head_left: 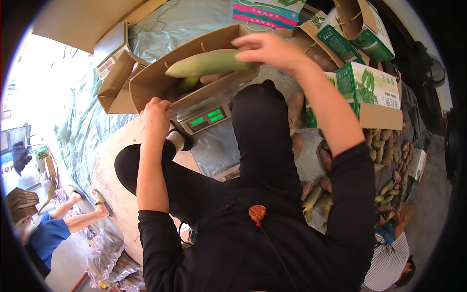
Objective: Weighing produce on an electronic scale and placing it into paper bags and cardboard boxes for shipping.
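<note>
A green mango (209,63) is gripped by the right hand (270,48) above the cardboard box (155,80) on the scale (206,117), whose edge is clasped by the left hand (155,114). Loading for weighing seems underway; a gentle lowering into the box is called for.

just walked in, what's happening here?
A person in black sleeves is seated over an open cardboard box resting on a digital scale. The right hand holds a green ear of corn above the box; the left hand grips the box's near edge. More corn lies piled at right, beside green printed cartons.
</note>
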The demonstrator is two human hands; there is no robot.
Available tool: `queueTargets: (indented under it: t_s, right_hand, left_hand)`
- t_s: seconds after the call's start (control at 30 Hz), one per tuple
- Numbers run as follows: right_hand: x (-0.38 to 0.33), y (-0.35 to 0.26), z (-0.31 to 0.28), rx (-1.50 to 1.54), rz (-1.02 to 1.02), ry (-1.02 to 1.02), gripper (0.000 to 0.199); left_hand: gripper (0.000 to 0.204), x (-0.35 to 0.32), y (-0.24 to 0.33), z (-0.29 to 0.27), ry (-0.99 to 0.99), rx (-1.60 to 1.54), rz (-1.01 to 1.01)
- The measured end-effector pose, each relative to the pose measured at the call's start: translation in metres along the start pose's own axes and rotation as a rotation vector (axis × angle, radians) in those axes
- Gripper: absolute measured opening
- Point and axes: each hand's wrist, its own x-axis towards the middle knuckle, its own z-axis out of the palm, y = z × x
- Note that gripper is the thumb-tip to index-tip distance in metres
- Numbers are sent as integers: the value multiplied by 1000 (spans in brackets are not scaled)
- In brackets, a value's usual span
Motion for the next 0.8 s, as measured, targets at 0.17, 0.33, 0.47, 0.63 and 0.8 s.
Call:
queueTargets:
  t_s: [0.17,0.33,0.47,0.63,0.8]
  right_hand:
    - [3,29,24,-51,-94,197,48]
    - [-86,97,-19,38,-45,400,38]
    - [-193,179,-35,171,467,567,32]
    - [-317,282,8,238,847,786,29]
    - [-414,351,80,256,1205,816,26]
  left_hand:
    - [18,-3,-6,3,-9,15,-9]
    - [19,2,-7,6,-38,37,-3]
    - [23,9,-11,17,-30,66,71]
    - [24,13,-23,26,-38,45,120]
    - [25,11,-44,43,-18,27,138]
